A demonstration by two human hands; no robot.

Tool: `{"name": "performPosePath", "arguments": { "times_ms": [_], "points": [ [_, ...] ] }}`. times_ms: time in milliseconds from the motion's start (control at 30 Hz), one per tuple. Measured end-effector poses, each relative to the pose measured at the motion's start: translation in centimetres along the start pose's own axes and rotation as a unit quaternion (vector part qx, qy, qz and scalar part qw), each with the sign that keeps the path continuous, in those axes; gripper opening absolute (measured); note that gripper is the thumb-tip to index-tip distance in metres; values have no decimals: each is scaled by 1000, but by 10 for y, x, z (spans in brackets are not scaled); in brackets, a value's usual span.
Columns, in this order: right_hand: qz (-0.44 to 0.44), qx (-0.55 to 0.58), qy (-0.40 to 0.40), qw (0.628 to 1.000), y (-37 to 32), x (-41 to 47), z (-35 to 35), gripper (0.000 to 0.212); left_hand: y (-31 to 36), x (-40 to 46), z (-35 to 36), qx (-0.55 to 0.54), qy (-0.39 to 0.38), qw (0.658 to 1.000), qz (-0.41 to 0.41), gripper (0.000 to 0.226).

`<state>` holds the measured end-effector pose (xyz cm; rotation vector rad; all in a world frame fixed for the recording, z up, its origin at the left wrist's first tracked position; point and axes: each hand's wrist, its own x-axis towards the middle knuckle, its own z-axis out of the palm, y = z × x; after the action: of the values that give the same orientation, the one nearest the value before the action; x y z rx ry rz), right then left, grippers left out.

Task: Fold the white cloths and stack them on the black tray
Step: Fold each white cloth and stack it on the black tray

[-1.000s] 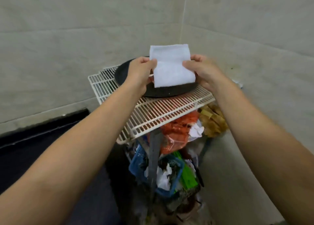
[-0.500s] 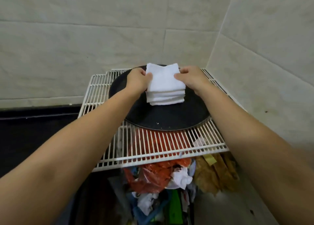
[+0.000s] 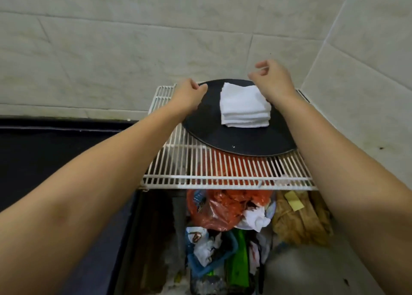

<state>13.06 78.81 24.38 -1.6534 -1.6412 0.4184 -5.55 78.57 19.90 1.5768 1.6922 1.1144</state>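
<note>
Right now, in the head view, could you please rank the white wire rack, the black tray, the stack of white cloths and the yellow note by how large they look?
1. white wire rack
2. black tray
3. stack of white cloths
4. yellow note, smallest, though it lies below the rack, nearer the camera.

My one head view: looks forward and down over both forearms, close above wire shelf (image 3: pixel 223 172), facing tiled corner.
</note>
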Motion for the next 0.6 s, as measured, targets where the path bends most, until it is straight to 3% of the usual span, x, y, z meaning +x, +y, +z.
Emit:
{"name": "performPosePath", "arguments": {
  "times_ms": [100, 267, 433, 600],
  "points": [
    [-93, -3, -24, 995, -59, -23, 36, 31, -20, -27, -61, -5, 39, 999, 13, 25],
    [-220, 7, -134, 966, -159, -115, 154, 24, -107, -116, -193, 96, 130, 986, -35, 18],
    [-298, -7, -295, 908, -229, -271, 280, 21, -221, -268, -312, 208, 209, 942, -162, 21],
    [-361, -47, -431, 826, -272, -424, 368, 24, -305, -417, -382, 249, 201, 896, -310, 26]
  ]
}}
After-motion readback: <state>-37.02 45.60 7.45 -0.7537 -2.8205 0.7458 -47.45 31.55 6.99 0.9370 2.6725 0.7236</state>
